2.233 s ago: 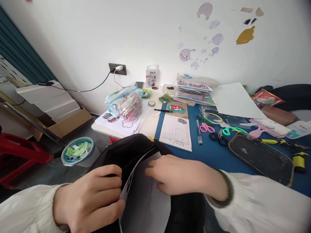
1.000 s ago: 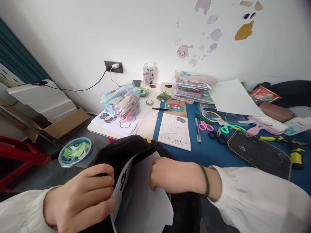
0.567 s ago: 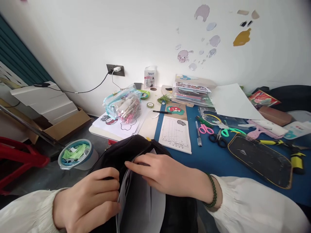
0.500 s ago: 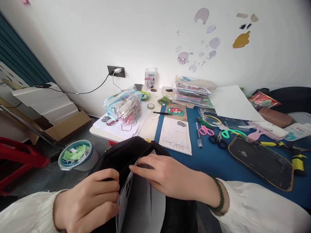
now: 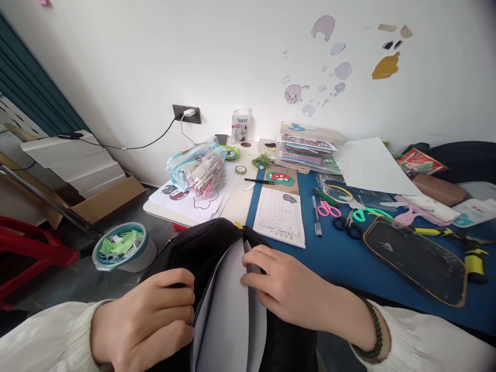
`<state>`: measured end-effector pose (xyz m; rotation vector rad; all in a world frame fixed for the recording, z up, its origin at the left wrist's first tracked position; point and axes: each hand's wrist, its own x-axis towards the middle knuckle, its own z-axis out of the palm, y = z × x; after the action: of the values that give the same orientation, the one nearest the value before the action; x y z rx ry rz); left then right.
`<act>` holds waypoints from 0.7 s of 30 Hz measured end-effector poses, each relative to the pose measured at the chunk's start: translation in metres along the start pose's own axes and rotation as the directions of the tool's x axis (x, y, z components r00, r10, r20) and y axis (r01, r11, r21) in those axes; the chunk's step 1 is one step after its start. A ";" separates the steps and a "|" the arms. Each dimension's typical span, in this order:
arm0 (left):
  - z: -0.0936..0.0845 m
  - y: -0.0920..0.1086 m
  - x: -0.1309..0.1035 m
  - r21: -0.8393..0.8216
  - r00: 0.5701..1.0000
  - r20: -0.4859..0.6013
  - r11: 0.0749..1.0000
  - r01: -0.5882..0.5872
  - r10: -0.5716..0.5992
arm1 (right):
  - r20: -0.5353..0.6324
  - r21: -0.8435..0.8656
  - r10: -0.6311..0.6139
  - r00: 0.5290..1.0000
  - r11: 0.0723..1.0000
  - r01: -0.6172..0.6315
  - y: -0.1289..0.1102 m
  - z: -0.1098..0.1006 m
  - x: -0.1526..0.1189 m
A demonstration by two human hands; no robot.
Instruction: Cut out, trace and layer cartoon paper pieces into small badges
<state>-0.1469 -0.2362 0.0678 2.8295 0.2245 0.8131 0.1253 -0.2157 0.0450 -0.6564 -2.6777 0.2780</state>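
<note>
Beyond the blue desk mat [image 5: 298, 263], white sheets [image 5: 228, 310] curve upright, edges in the right hand's [image 5: 279, 284] grip.

papers [image 5: 228, 315] inside bag [image 5: 201, 240] | bucket [image 5: 144, 258] left of bag | pen [image 5: 318, 227] right of form [image 5: 279, 214]

Black bag [image 5: 289, 336], one, was held open at one side by the left hand [image 5: 145, 315]; white sheets [image 5: 228, 310] inside were touched by the right hand [image 5: 289, 287]; clear pouch [image 5: 199, 169], ruled form [image 5: 278, 217] and pink scissors [image 5: 329, 208] were displayed beyond
</note>
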 end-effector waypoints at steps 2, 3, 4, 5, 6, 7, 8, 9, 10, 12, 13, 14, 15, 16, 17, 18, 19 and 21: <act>-0.001 0.000 0.000 0.002 1.000 -0.001 1.000 0.001 -0.001 | -0.045 0.005 -0.036 0.998 0.999 0.036 0.000 0.000 0.003; -0.001 0.000 0.001 0.004 1.000 0.000 1.000 0.000 0.000 | -0.060 0.026 -0.064 0.996 0.997 0.066 0.000 0.001 0.006; -0.001 0.000 0.001 0.004 1.000 -0.003 1.000 -0.004 0.004 | -0.064 0.049 -0.089 0.994 0.995 0.092 -0.001 0.001 0.010; -0.002 0.000 0.002 0.003 1.000 -0.003 1.000 -0.007 0.007 | -0.057 0.074 -0.110 0.992 0.991 0.114 -0.002 0.003 0.015; -0.002 0.000 0.002 0.001 1.000 -0.002 1.000 -0.009 0.009 | -0.047 0.090 -0.123 0.991 0.988 0.127 -0.002 0.004 0.019; -0.002 0.000 0.002 -0.001 1.000 0.003 1.000 -0.009 0.009 | -0.033 0.095 -0.130 0.991 0.987 0.132 -0.002 0.005 0.023; -0.003 0.000 0.002 -0.002 1.000 0.007 1.000 -0.005 0.005 | -0.020 0.093 -0.133 0.991 0.987 0.134 -0.002 0.006 0.026; -0.003 0.000 0.002 0.000 1.000 0.008 1.000 -0.003 0.003 | -0.011 0.092 -0.138 0.990 0.986 0.138 -0.001 0.007 0.028; -0.003 0.000 0.001 0.002 1.000 0.006 1.000 -0.001 0.001 | -0.003 0.098 -0.144 0.990 0.985 0.143 0.000 0.008 0.028; -0.002 0.000 -0.001 0.003 1.000 0.002 1.000 0.002 -0.002 | 0.015 0.121 -0.143 0.990 0.983 0.140 0.002 0.007 0.024; -0.002 0.000 -0.002 0.001 1.000 0.002 1.000 0.005 -0.005 | 0.026 0.135 -0.141 0.990 0.981 0.136 0.003 0.006 0.020; -0.002 0.000 -0.003 -0.001 1.000 0.005 1.000 0.008 -0.008 | 0.038 0.146 -0.135 0.990 0.981 0.128 0.004 0.004 0.015; -0.002 0.000 -0.004 -0.003 1.000 0.008 1.000 0.011 -0.011 | 0.049 0.155 -0.125 0.991 0.981 0.116 0.004 0.002 0.010; -0.002 -0.001 -0.004 -0.003 1.000 0.009 1.000 0.013 -0.013 | 0.057 0.163 -0.112 0.992 0.981 0.102 0.003 0.000 0.005; -0.002 -0.001 -0.004 -0.001 1.000 0.011 1.000 0.011 -0.011 | 0.063 0.171 -0.098 0.993 0.982 0.086 0.003 -0.001 0.001; -0.002 -0.002 -0.003 0.002 1.000 0.014 1.000 0.008 -0.008 | 0.066 0.176 -0.084 0.994 0.982 0.071 0.002 -0.002 -0.002; -0.002 -0.002 -0.001 0.003 1.000 0.014 1.000 0.003 -0.003 | 0.066 0.180 -0.074 0.995 0.982 0.061 0.001 -0.003 -0.005; -0.004 -0.003 0.002 0.001 1.000 0.017 1.000 -0.003 0.003 | 0.062 0.181 -0.059 0.996 0.982 0.047 0.000 -0.003 -0.008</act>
<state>-0.1477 -0.2329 0.0709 2.8371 0.2179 0.7899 0.1328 -0.2189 0.0452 -0.5281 -2.6877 0.5291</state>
